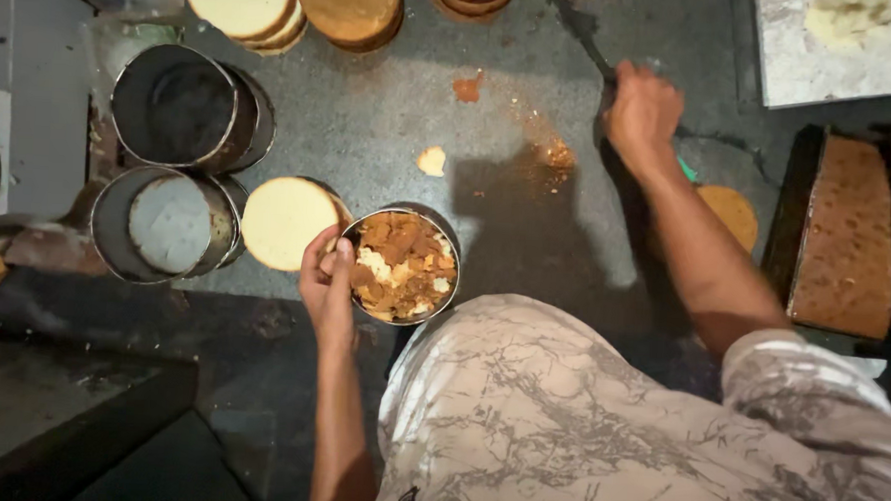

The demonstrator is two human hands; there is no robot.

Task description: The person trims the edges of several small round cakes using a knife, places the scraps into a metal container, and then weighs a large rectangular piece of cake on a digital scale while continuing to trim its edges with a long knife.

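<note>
Left hand (326, 280) pinches a pale round sponge disc (286, 223) at nine o'clock of the crumb-filled round metal tin (402, 267); right hand (640, 111) fists a dark knife handle (585, 36).

Person seen from above, head camera looking down over chest. Short-sleeved shirt (578, 417), pale grey-white, marbled all over with thin dark branching vein-like lines. Fabric loose, creased across front. Right sleeve (810, 382) ends above elbow, same marbled print. Both forearms bare, no watch, no bands, no gloves. Left hand (326, 280) and right hand (642, 111) bare, no rings visible
</note>
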